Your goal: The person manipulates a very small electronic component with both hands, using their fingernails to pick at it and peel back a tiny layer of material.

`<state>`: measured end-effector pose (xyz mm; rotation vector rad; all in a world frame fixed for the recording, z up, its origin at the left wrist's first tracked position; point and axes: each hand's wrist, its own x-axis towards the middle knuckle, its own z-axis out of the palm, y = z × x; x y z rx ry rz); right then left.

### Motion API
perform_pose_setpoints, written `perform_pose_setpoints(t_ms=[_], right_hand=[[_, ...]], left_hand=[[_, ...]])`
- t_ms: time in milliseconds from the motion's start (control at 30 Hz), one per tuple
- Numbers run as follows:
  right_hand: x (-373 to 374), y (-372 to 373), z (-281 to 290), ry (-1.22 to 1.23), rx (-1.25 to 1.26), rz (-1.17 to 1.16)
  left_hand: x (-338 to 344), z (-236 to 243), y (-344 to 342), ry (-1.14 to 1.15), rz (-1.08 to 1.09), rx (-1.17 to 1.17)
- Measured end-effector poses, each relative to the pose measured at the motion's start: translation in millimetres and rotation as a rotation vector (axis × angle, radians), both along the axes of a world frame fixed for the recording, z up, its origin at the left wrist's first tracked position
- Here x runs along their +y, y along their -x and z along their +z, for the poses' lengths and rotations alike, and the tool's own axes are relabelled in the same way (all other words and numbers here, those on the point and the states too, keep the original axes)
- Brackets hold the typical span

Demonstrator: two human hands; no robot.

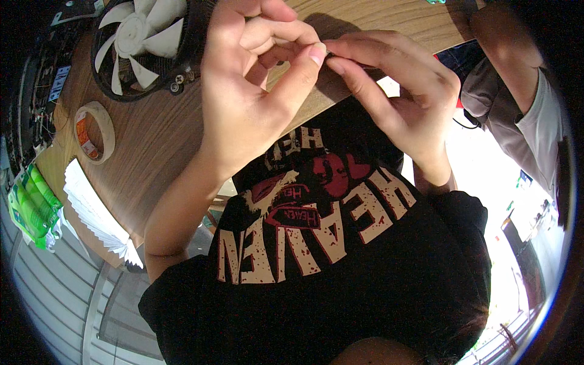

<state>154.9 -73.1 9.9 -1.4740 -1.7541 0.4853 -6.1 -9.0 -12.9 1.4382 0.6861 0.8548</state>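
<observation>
My left hand (pixel 252 91) is raised over the table edge, thumb and index fingertip pinched together, the other fingers curled loosely. My right hand (pixel 407 91) meets it from the right, its thumb and forefinger also closed in a pinch. Between the two sets of fingertips a tiny dark piece (pixel 329 55) shows. It is too small and too covered by fingers to name. Whether the left fingertips grip the same piece cannot be made out.
A black cooling fan (pixel 129 38) with white blades lies at the far left of the wooden table (pixel 164 131). Nearer are a tape roll (pixel 95 132), fanned white paper (pixel 97 210) and a green packet (pixel 33 204). Another person's arm (pixel 508 52) is at the right.
</observation>
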Motion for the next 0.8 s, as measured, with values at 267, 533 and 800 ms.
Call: perform_pose_setpoints(t_ms=[267,533,800], right_hand=[[3.5,7.2,1.4,-0.026,0.085,-0.010],[0.0,8.3,6.5,0.059,0.095,-0.049],[6.3,3.5,3.7,-0.043,-0.058,0.003]], left_hand=[[-3.8,11.9,-5.4,0.144,0.088,0.023],[-0.5,16.6,-4.3,0.030,0.036,0.125],[1.6,0.1,2.9,-0.041,0.012,0.047]])
